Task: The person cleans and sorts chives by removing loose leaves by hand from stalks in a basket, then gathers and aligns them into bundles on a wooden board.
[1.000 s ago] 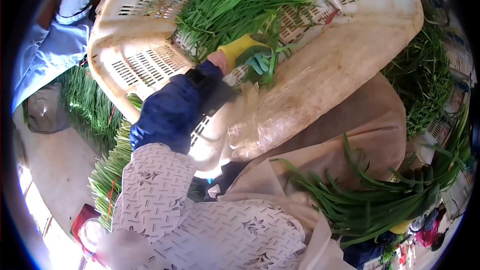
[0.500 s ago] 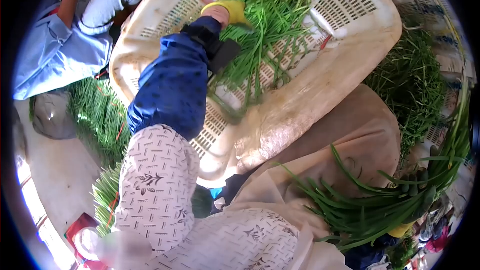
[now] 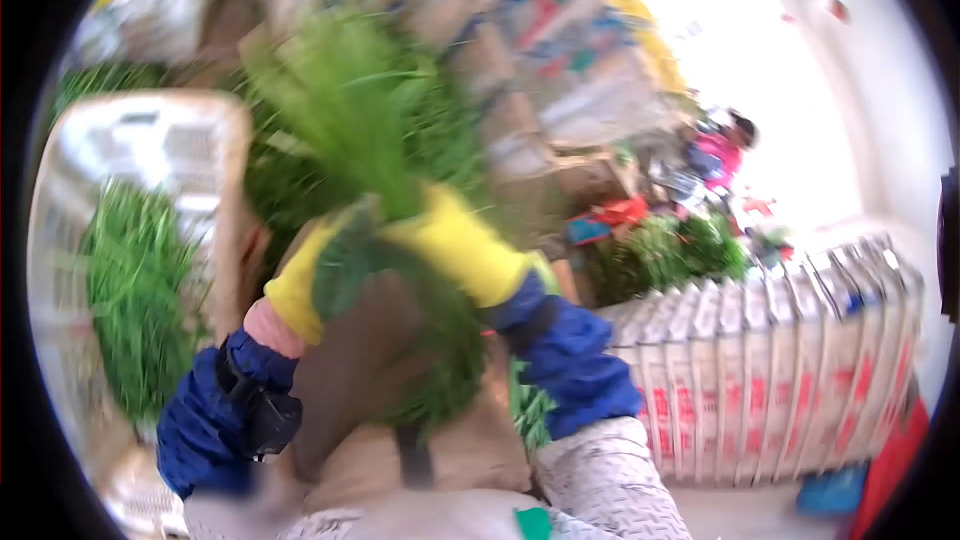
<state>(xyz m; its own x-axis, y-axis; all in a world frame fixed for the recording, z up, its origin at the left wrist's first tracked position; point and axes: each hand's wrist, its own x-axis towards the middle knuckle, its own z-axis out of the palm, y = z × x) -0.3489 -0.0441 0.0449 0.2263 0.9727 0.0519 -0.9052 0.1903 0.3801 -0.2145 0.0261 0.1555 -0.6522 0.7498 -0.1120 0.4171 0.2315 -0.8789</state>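
Observation:
A bunch of chives [image 3: 345,120], blurred by motion, stands up between my two hands in front of my lap. My left hand [image 3: 335,275], in a yellow and dark green glove, closes on the bunch from the left. My right hand [image 3: 460,245], in a yellow glove, grips it from the right, close beside the left. More green leaves hang below the hands over my brown apron [image 3: 340,390]. Some fingers are hidden by the glove backs and the blur.
On the left, a white plastic basket [image 3: 240,155] holds loose chives [image 3: 140,300]. Behind my hands lies a larger heap of greens [image 3: 440,130] by printed sacks [image 3: 590,70]. A strapped stack of cartons [image 3: 770,380] is on the right; a person [image 3: 722,150] is farther back.
My view has turned right. My left hand has left the basket and joined my right hand on the bunch, which now stands upright in front of me.

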